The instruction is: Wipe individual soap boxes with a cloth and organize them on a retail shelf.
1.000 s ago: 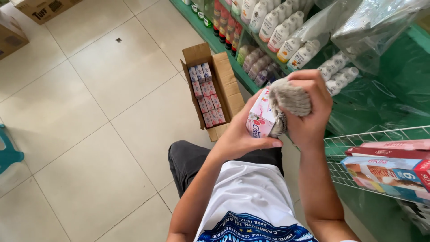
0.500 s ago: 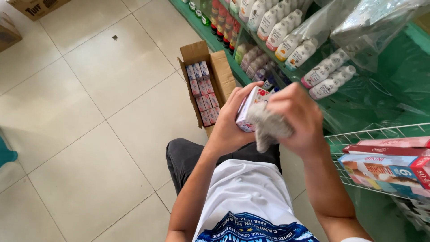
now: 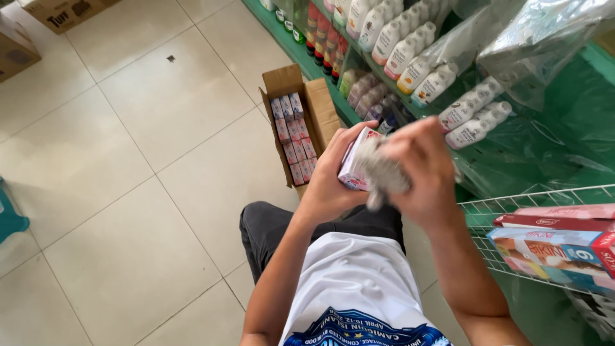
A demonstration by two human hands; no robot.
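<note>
Since half a second ago both hands have slid a little toward the body and the cloth now covers more of the box. The left hand (image 3: 330, 182) grips a small box (image 3: 354, 163), fingers wrapped round its lower end. The right hand (image 3: 426, 173) is closed on a grey cloth (image 3: 382, 173), pressing it against the box's face.

At 11 o'clock from the hands an open carton (image 3: 317, 106) lies on the floor (image 3: 128, 160), flaps spread, with two rows of small boxes (image 3: 293, 138) packed inside. At 1 o'clock, green shelves (image 3: 301, 54) carry rows of white bottles (image 3: 410, 48), some under clear plastic wrap (image 3: 544, 38). At 4 o'clock a wire basket (image 3: 496, 214) holds flat cartons (image 3: 557, 247).

Open tiles spread from 7 to 11 o'clock; shelves and basket close off the side from 12 to 4, with the basket rim just beside the right wrist.

The held box stands tilted, its long axis running from 7 toward 1 o'clock, top end pointing at the shelves, centre of view, above the lap.
</note>
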